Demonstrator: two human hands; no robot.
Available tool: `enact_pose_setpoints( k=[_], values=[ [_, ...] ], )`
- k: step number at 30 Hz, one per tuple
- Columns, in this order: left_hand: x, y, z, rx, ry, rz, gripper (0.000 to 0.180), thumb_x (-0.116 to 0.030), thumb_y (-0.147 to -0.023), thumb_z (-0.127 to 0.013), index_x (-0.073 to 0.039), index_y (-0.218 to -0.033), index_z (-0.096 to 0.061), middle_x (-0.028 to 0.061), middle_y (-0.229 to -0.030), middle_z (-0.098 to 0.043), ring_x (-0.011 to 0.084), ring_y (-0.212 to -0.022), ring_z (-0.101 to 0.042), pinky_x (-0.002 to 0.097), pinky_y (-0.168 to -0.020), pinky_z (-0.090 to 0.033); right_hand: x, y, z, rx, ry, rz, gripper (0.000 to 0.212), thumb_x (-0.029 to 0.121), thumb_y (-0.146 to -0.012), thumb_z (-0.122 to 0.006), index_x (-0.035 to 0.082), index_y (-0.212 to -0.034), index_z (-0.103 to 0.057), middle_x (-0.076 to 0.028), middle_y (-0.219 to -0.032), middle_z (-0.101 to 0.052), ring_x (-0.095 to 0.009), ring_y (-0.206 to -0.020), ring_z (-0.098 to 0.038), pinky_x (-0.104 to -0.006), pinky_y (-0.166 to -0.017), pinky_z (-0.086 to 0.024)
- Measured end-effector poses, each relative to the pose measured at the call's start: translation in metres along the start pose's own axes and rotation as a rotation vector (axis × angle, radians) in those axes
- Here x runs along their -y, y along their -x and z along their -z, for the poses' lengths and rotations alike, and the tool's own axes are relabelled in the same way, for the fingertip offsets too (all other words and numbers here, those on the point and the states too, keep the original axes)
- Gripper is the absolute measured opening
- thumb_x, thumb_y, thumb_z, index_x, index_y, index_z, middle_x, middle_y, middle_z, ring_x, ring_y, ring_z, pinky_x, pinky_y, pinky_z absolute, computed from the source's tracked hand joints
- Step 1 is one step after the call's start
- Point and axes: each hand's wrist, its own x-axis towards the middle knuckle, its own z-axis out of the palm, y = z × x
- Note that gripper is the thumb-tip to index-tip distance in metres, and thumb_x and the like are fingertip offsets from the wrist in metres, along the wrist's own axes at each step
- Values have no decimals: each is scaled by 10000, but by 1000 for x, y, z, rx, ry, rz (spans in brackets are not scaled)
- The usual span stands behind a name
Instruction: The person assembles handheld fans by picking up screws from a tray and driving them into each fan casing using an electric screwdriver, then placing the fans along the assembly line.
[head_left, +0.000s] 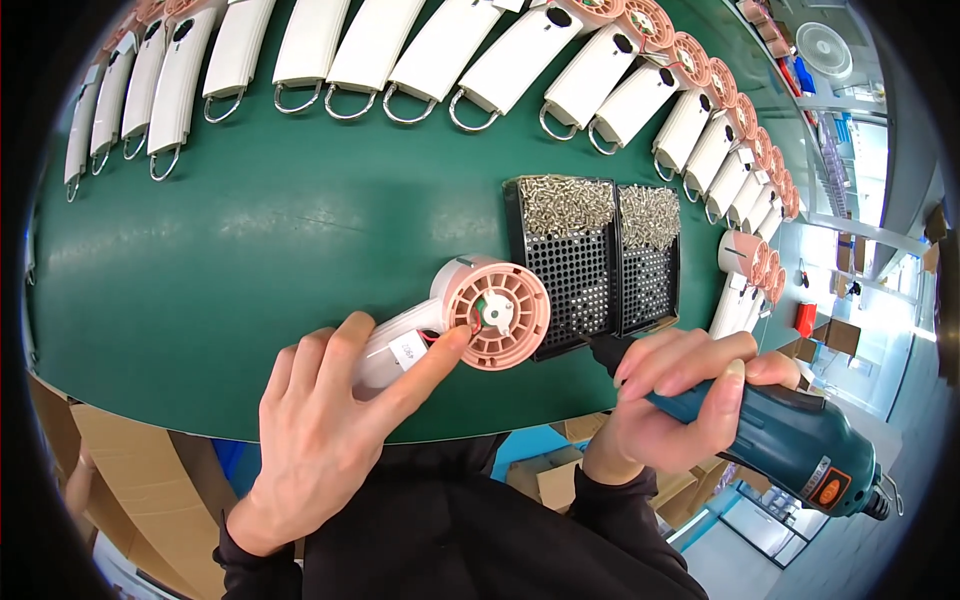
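My left hand [325, 425] is closed round the white handle of a fan-like appliance body [515, 290] near the table's front edge. The body's round pink end faces up, with slots around a pale hub and a bit of green inside. My left index fingertip rests by the hub, where red and dark wires show. A small white label [408, 348] sticks to the handle. In my right hand [690, 400] is a teal electric screwdriver [805, 440], its black front end at the screw tray's lower edge. The screwdriver's tip is hidden from me.
Two black screw trays [615, 290] stand right of the pink end, with loose screws heaped at their far side. Rows of similar white bodies [520, 60] with metal loops curve along the green table's [200, 260] far and right sides. Cardboard boxes [130, 470] stand below the front edge.
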Motion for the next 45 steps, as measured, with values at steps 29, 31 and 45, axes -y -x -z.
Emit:
enact_pose_setpoints(
  k=[29,31,45],
  values=[
    [7,12,0,-47,24,-96,645,-114,-691,-602,-283,-1309,-531,124,-965,-531,196,-715,-487,273,-623,-415,28,-16,-71,291,-173,102,210,173,-938,-371,53,-1110,-359,-101,-668,-440,-198,-374,-397,-339,-364,-404],
    [7,12,0,-60,17,-94,646,-107,-695,-593,-281,-1313,-525,119,-968,-529,194,-723,-487,270,-630,-415,25,-15,-73,314,-171,59,177,156,-943,-366,69,-1097,-358,-110,-679,-454,-210,-392,-421,-351,-379,-426],
    [8,13,1,-23,56,-98,617,-105,-716,-586,-271,-1307,-522,127,-988,-515,202,-728,-492,278,-642,-421,15,-8,-81,362,-135,-137,271,120,-915,-552,67,-951,-289,-155,-690,-538,-248,-484,-542,-381,-485,-514]
  ],
)
